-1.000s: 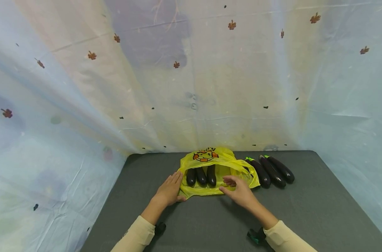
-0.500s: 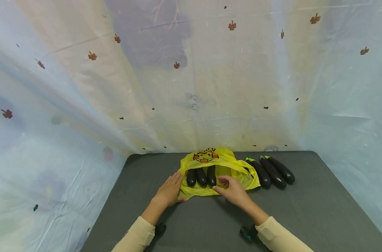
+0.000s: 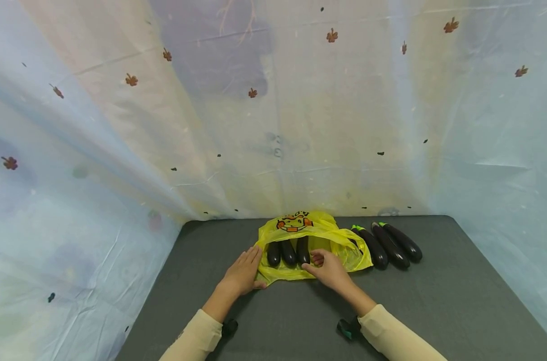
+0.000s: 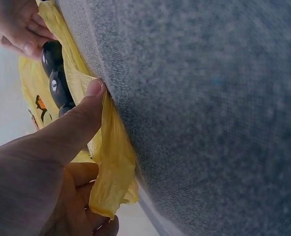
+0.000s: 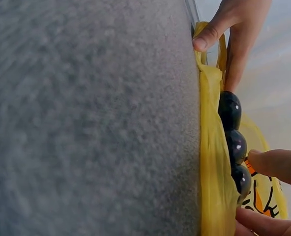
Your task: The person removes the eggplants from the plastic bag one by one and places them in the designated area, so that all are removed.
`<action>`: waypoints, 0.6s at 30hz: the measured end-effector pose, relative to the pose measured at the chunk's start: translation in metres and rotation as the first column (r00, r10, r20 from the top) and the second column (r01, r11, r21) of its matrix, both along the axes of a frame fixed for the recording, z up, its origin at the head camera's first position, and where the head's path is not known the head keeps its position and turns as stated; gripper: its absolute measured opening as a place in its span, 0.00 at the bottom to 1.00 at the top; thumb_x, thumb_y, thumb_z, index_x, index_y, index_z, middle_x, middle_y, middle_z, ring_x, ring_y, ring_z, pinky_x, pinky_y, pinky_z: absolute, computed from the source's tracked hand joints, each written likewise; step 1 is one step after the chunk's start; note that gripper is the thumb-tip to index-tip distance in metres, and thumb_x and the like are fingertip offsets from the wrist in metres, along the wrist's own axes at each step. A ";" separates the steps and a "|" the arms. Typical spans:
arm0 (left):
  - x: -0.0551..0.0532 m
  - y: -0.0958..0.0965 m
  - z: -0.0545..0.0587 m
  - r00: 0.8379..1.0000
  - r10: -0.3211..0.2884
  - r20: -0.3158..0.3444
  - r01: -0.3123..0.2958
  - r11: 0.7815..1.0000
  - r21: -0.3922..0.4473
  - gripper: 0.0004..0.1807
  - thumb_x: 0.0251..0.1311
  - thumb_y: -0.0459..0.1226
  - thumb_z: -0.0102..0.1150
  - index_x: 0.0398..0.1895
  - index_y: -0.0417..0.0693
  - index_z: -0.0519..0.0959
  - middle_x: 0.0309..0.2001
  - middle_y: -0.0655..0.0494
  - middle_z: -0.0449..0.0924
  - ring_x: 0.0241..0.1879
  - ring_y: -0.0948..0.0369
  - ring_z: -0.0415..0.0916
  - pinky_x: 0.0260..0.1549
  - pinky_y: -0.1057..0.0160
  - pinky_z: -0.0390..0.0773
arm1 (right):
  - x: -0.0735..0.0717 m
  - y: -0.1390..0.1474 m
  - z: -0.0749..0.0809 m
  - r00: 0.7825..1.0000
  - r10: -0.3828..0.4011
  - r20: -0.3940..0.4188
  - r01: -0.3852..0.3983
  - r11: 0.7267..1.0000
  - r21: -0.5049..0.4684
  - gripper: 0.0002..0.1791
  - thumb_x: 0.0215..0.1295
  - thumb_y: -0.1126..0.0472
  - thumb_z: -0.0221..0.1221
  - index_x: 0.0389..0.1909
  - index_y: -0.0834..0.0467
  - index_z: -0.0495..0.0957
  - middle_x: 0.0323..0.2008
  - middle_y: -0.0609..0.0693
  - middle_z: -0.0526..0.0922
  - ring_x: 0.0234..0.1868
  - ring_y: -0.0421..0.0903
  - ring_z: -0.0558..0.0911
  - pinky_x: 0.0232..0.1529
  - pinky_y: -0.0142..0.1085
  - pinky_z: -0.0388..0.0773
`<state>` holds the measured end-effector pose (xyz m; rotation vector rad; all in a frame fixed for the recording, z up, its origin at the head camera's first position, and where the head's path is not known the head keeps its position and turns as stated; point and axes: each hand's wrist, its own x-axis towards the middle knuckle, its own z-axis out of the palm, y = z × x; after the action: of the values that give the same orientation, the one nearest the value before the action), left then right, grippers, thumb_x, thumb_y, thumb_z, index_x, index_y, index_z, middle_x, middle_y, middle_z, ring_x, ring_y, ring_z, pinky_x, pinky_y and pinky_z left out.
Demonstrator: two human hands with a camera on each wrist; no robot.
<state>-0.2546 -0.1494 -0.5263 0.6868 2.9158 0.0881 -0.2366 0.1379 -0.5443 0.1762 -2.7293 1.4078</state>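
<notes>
In the head view a yellow plastic bag (image 3: 320,226) lies on its side with its mouth toward me. Three dark eggplants (image 3: 288,253) rest side by side within it, ends outward. My left hand (image 3: 244,272) lies along the bag's left edge, fingers straight and thumb spread; in the left wrist view its thumb (image 4: 81,118) presses the lower lip of the bag. At the mouth, my right hand (image 3: 329,271) is beside the rightmost eggplant (image 3: 303,250). Its thumb (image 5: 273,161) and fingers stand apart around that eggplant's end.
Several more eggplants (image 3: 391,246) lie in a row on the grey table (image 3: 440,296), right of the bag. One is partly covered by the bag's right side. A patterned plastic sheet (image 3: 346,110) hangs behind and at both sides of the table.
My right hand has moved left across the bag's mouth to the rightmost eggplant inside. The left hand, the bag and the eggplants have stayed in place.
</notes>
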 end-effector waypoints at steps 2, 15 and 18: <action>0.000 0.000 0.000 1.000 0.001 0.002 -0.001 1.000 -0.002 0.57 0.66 0.56 0.72 0.86 0.36 0.54 0.86 0.41 0.51 0.85 0.46 0.50 0.84 0.48 0.53 | -0.001 0.000 -0.002 1.000 -0.001 0.004 0.001 1.000 0.000 0.27 0.68 0.55 0.75 0.60 0.69 0.83 0.47 0.58 0.88 0.47 0.53 0.87 0.51 0.52 0.87; 0.000 0.001 0.001 1.000 0.001 0.004 -0.001 1.000 0.000 0.57 0.66 0.56 0.72 0.86 0.36 0.55 0.86 0.41 0.51 0.85 0.46 0.50 0.84 0.48 0.53 | -0.007 -0.005 -0.003 0.999 -0.031 0.045 0.030 0.999 0.024 0.29 0.67 0.53 0.75 0.60 0.68 0.83 0.47 0.57 0.88 0.47 0.53 0.87 0.50 0.53 0.87; 0.000 0.001 0.002 1.000 0.002 0.007 -0.002 1.000 -0.002 0.57 0.66 0.56 0.72 0.86 0.36 0.55 0.86 0.41 0.51 0.85 0.46 0.50 0.84 0.48 0.53 | -0.008 -0.006 -0.004 0.999 -0.037 0.038 0.036 0.999 0.024 0.29 0.67 0.52 0.76 0.60 0.68 0.83 0.46 0.57 0.88 0.46 0.53 0.87 0.49 0.53 0.87</action>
<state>-0.2541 -0.1483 -0.5246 0.6822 2.9095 0.0882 -0.2446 0.1323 -0.5484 0.1012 -2.7661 1.3852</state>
